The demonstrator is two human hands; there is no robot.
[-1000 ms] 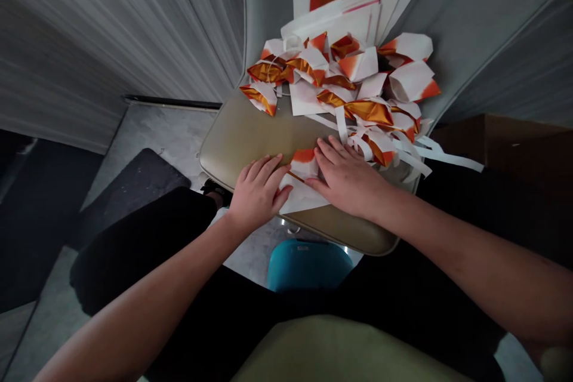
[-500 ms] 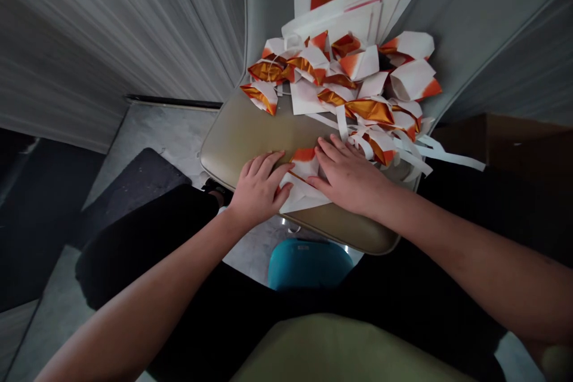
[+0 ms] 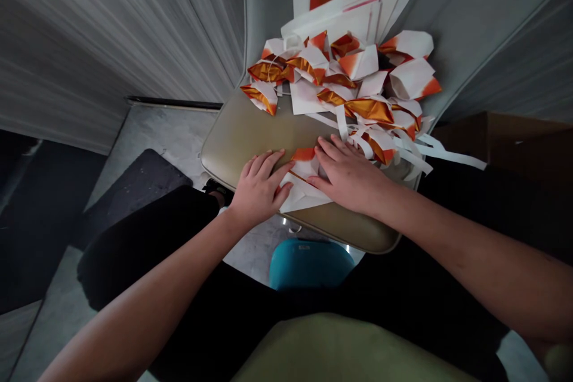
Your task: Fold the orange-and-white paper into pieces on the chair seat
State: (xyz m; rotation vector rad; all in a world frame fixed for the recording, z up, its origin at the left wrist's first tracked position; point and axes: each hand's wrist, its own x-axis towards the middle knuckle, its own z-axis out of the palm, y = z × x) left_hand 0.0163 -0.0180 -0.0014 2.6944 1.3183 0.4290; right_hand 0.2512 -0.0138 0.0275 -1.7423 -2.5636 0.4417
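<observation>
A white sheet of paper with an orange-red patch (image 3: 304, 197) lies partly folded near the front edge of the chair seat (image 3: 242, 137). My left hand (image 3: 258, 191) rests on its left side, fingers stretched out and apart. On its right side my right hand (image 3: 351, 176) presses down flat, fingers spread. The paper's side edges are hidden under both hands. Just beyond my right hand lie several folded paper pieces (image 3: 369, 110), white and orange-red outside with shiny gold insides. White paper strips (image 3: 452, 155) trail off to the right among them.
Flat white sheets (image 3: 333, 15) with an orange-red block lean at the chair's back. A teal rounded thing (image 3: 311, 264) stands on the floor below the seat. To the right is a brown cardboard box (image 3: 514, 143), and a dark mat (image 3: 138, 185) lies on the left.
</observation>
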